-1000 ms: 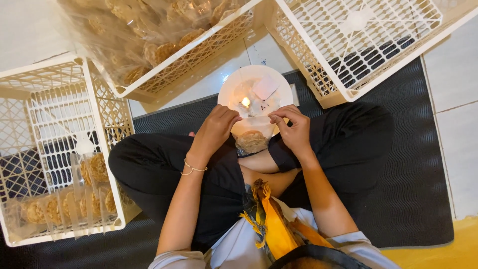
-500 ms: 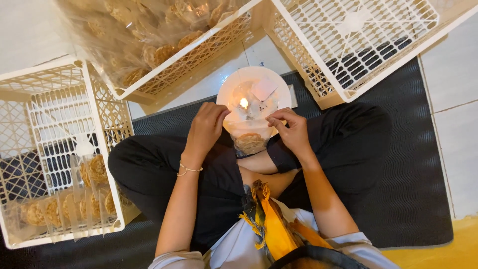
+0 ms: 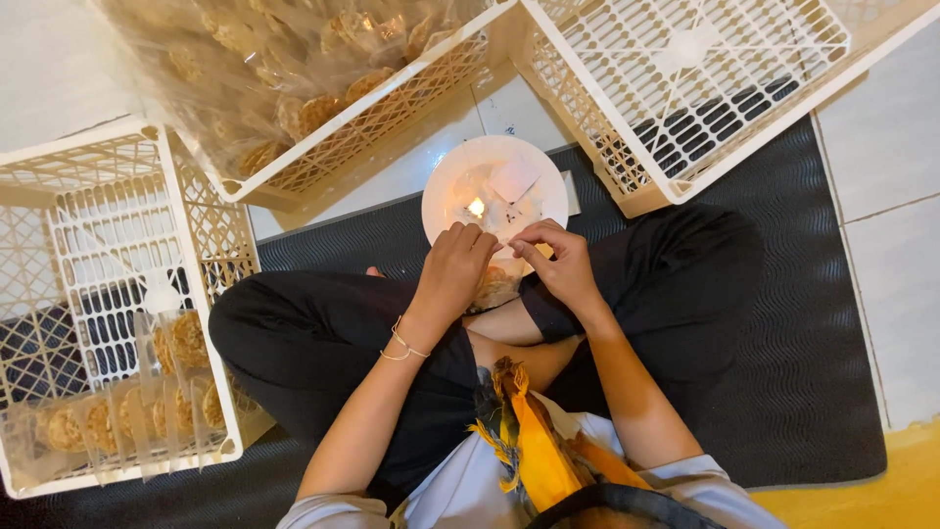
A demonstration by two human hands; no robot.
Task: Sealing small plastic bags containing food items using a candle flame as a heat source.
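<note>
both hands pinch the top of a small clear snack bag (image 3: pixel 496 286): left hand (image 3: pixel 452 266) and right hand (image 3: pixel 554 263) close together, just short of the candle flame (image 3: pixel 477 207) on the white plate (image 3: pixel 441 191) (hold the edge taut and level).

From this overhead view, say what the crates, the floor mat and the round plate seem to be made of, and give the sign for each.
Crates: likely moulded plastic, cream, matte, thin lattice bars.
Floor mat: probably rubber or foam, dark with fine ribbing.
Plate: ceramic or plastic, white and smooth; the look leaves it open.
</note>
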